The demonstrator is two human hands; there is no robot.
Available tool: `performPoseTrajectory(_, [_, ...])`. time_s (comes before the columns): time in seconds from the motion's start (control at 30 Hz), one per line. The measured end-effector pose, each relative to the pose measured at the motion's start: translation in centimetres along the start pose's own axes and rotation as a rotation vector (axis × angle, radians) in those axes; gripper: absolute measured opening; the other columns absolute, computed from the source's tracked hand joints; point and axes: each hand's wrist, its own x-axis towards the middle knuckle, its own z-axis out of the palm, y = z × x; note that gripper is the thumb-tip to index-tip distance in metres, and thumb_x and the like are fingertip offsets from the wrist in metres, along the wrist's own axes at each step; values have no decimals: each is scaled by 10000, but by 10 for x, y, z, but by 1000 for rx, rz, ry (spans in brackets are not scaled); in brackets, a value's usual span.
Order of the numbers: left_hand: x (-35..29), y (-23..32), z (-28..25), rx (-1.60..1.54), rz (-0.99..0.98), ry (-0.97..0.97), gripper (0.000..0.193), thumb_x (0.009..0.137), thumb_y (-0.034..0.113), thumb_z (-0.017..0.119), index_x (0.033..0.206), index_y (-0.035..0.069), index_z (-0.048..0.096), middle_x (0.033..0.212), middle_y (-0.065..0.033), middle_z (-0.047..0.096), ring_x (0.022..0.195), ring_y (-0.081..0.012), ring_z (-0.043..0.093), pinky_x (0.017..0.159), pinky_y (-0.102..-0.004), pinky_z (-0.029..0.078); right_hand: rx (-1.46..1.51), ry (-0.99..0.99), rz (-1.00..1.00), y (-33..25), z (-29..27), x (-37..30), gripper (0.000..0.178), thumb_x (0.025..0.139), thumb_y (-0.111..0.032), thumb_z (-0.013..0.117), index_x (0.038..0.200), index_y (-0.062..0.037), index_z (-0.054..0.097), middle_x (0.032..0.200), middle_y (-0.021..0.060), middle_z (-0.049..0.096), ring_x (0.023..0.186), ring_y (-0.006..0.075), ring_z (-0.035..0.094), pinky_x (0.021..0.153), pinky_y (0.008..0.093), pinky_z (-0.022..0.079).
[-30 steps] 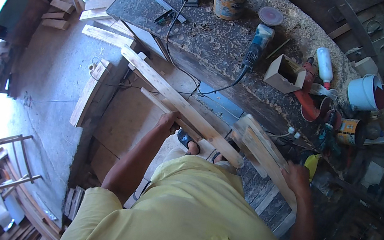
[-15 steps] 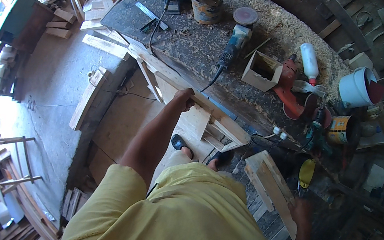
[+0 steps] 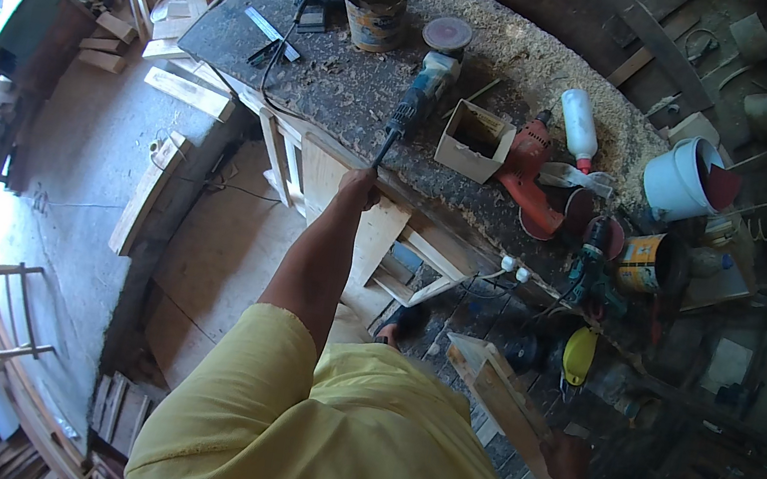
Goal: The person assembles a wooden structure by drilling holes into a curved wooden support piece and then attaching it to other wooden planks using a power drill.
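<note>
My left arm reaches forward to the workbench's front edge. There my left hand (image 3: 362, 188) is closed on the upper rail of a pale wooden frame (image 3: 446, 262) with a panel, which leans against the bench. Just above the hand, the cord of an angle grinder (image 3: 418, 93) comes down over the edge. At the lower right, my right hand (image 3: 565, 455) is down beside a second wooden frame (image 3: 506, 402), which stands tilted. Its fingers look curled, and a small pale piece (image 3: 578, 430) shows at them. Dim light hides what exactly they grip.
On the sawdust-covered workbench (image 3: 328, 88) stand a tin can (image 3: 374, 20), an open box (image 3: 476, 141), an orange sander (image 3: 531, 178), a white bottle (image 3: 578, 125), a white bucket (image 3: 683, 178) and a green drill (image 3: 594, 265). A yellow tool (image 3: 577, 355) lies below. Planks (image 3: 153, 191) rest left.
The bench and everything on it have shifted left in the picture. The left-hand frame now sits closer against the bench. My right hand and the second frame are lower and further left.
</note>
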Motion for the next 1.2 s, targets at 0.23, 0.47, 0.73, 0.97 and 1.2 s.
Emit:
performPoseTrajectory(0.23, [-42, 3, 7, -38, -148, 259, 565, 862, 528, 636, 978, -25, 617, 718, -154, 639, 543, -305, 646, 485, -382, 509, 37, 37, -81, -18, -9, 1, 295, 806, -287, 707, 1026, -91, 690, 781, 197, 688, 783, 385, 682, 723, 497, 519])
performPoseTrajectory(0.47, [-233, -82, 37, 321, 750, -126, 766, 819, 288, 804, 1419, 17, 413, 1255, -200, 589, 1039, -302, 630, 867, -417, 524, -69, 32, -319, -84, -41, 5, 248, 828, -312, 675, 943, -93, 673, 752, 189, 676, 751, 393, 670, 711, 523, 499])
performPoseTrajectory(0.73, [-421, -86, 9, 1258, 1430, -489, 882, 714, 513, 796, 1403, 78, 459, 1327, -147, 532, 1293, -318, 462, 1095, -508, 322, -303, -9, -572, -232, -75, -7, 259, 826, -303, 692, 932, -69, 667, 816, 174, 684, 856, 363, 670, 785, 490, 496])
performPoseTrajectory(0.97, [-464, -66, -106, 1060, 1302, -240, 294, 794, 334, 750, 916, 89, 641, 877, -87, 675, 893, -278, 660, 867, -413, 479, -378, 182, -869, -348, -78, -23, 293, 821, -302, 680, 984, -60, 646, 799, 184, 681, 822, 378, 677, 741, 508, 507])
performPoseTrajectory(1.2, [-503, -43, -190, 970, 1347, 13, 172, 805, 222, 749, 803, 88, 642, 732, -106, 636, 717, -307, 636, 706, -418, 474, -232, 269, -940, -430, -107, -52, 281, 833, -278, 682, 1020, -68, 664, 894, 179, 698, 869, 370, 677, 814, 490, 518])
